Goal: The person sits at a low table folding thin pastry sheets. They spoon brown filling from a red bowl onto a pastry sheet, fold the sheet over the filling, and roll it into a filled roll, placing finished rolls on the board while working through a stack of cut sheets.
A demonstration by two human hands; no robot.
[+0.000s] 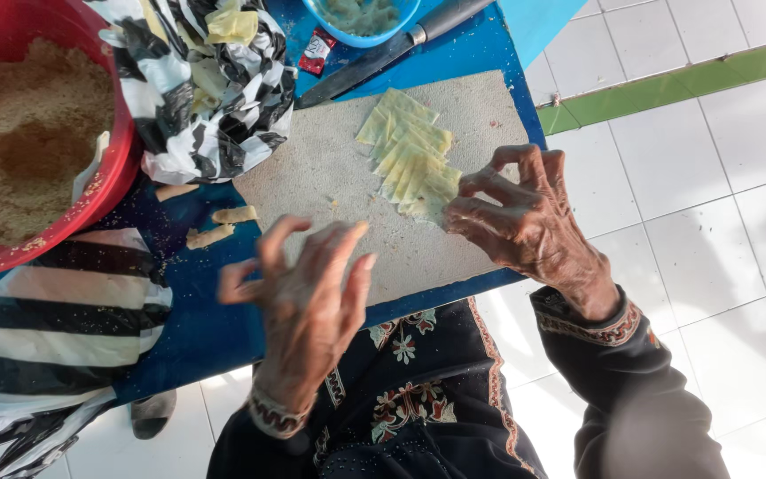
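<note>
The fingers [489, 191] of the right hand [525, 222] are curled together and pressed onto the near end of a row of thin pale-yellow wrappers [410, 160], which are laid overlapping like roof tiles on a grey, rough-surfaced board [330, 177], presumably so that each sheet can be lifted off singly. Whether a sheet is actually pinched between the fingertips cannot be told; they are at least touching the stack's edge. The left hand [308, 293] is held above the board's near edge with its fingers spread apart and bent, nothing being gripped. The board is set on a blue desk [214, 319], close to the body, so that both hands reach it easily. Small rolled pieces [223, 226] of the same yellowish sheet lie on the desk just left of the board. Further off, a red basin [99, 191] filled with brown, crumbly grains is placed at the left, a crumpled black-and-white plastic bag [214, 98] holding more yellow scraps is beside it, and a dark-handled knife [383, 55] and a blue bowl [361, 22] lie beyond the board.
</note>
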